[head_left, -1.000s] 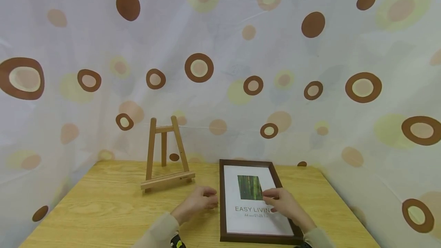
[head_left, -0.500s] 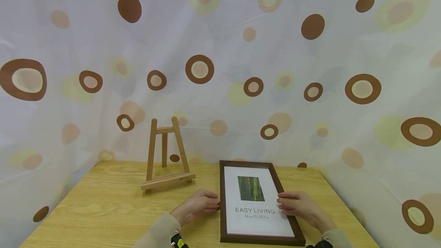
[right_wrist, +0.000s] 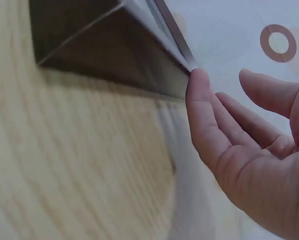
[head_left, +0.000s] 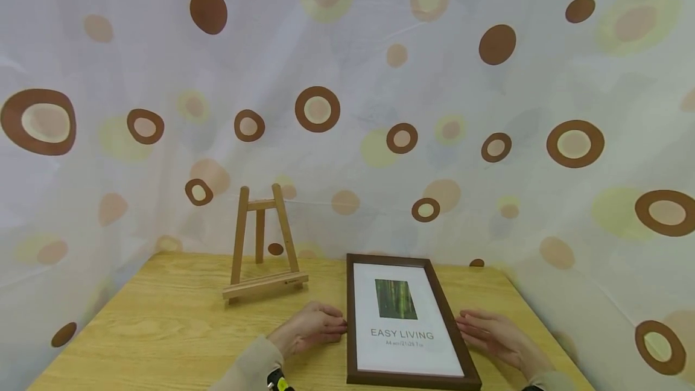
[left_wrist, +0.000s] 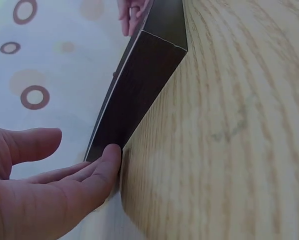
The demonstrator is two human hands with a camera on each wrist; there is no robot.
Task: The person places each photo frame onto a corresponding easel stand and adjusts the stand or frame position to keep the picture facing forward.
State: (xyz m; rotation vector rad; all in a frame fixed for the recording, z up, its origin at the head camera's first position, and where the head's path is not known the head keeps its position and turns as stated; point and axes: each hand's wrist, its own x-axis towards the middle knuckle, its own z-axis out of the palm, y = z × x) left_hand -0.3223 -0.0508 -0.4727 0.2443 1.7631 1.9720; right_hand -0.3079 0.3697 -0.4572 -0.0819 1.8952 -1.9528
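A dark brown picture frame lies flat on the table, its white insert showing a green forest picture and the words EASY LIVING. My left hand is at the frame's left side, and in the left wrist view its fingertips meet the dark side edge while the thumb stays apart. On the opposite side is my right hand, fingers extended, with the fingertips right at the frame's right edge in the right wrist view. Its thumb is raised away from the frame.
A small wooden easel stands at the back left of the wooden table, with a ledge across its front. A pale curtain with brown and pastel circles closes off the back and both sides.
My right hand has moved from over the frame's insert rightward to its outer right edge. The left hand has come slightly right, up to the left edge. The frame stays in place.
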